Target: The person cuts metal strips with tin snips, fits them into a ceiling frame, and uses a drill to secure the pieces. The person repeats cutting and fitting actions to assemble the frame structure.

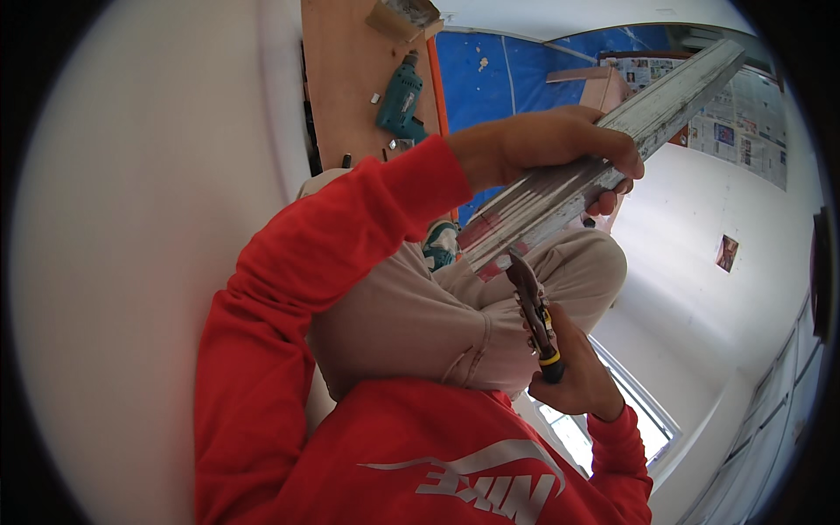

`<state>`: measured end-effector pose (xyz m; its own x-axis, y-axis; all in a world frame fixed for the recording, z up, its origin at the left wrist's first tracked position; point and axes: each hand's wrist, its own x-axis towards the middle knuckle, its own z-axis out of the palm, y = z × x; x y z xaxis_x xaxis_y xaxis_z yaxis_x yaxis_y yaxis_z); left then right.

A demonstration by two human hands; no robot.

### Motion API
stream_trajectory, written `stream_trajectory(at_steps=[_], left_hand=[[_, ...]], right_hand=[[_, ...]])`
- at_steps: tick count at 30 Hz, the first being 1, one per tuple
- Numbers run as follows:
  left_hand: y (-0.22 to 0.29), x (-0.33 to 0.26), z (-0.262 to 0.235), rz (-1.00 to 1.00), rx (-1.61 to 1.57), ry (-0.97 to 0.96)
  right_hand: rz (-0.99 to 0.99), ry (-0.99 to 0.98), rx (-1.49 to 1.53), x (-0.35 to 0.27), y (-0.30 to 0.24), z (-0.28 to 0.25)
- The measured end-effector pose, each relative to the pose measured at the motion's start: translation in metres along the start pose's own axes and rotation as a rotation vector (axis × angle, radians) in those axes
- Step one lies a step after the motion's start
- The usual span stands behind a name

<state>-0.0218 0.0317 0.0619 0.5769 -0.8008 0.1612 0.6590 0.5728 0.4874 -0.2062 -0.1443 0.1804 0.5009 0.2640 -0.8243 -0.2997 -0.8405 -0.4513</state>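
My left hand [560,144] is closed round a long, grey metal channel [674,105], thumb on top and fingertips curling under its edge. The channel is ribbed and scuffed, with reddish smears at its lower end, and slants from above my knees up to the far right. In my right hand [573,367] is a pair of snips [529,293] with dark, worn jaws and black-and-yellow handles. Their jaw tip meets or almost meets the channel's lower end; I cannot tell whether it bites the metal. My fingers hide part of the handles.
A green power drill [402,96] lies on a wooden board [350,52] beyond my left arm, near a cardboard box [402,17] and small bits. Blue sheeting [477,79] is behind. Newspaper [744,122] is at the far right. My bent knees [577,262] are below the channel.
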Motion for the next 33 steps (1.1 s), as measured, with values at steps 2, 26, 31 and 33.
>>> stream_trajectory(at_steps=[2,26,31,33], left_hand=[[-0.001,0.000,0.000,-0.002,0.001,0.000],[-0.012,0.008,-0.016,-0.055,0.031,0.060],[-0.009,0.010,-0.024,-0.016,-0.011,0.059],[-0.003,0.008,-0.030,-0.021,0.040,0.027]], right_hand=[[0.017,-0.003,-0.018,0.000,0.000,-0.003],[-0.124,-0.035,0.068,0.032,0.037,-0.004],[-0.087,0.015,0.200,0.043,0.033,0.005],[-0.080,0.013,0.155,0.041,0.028,-0.002]])
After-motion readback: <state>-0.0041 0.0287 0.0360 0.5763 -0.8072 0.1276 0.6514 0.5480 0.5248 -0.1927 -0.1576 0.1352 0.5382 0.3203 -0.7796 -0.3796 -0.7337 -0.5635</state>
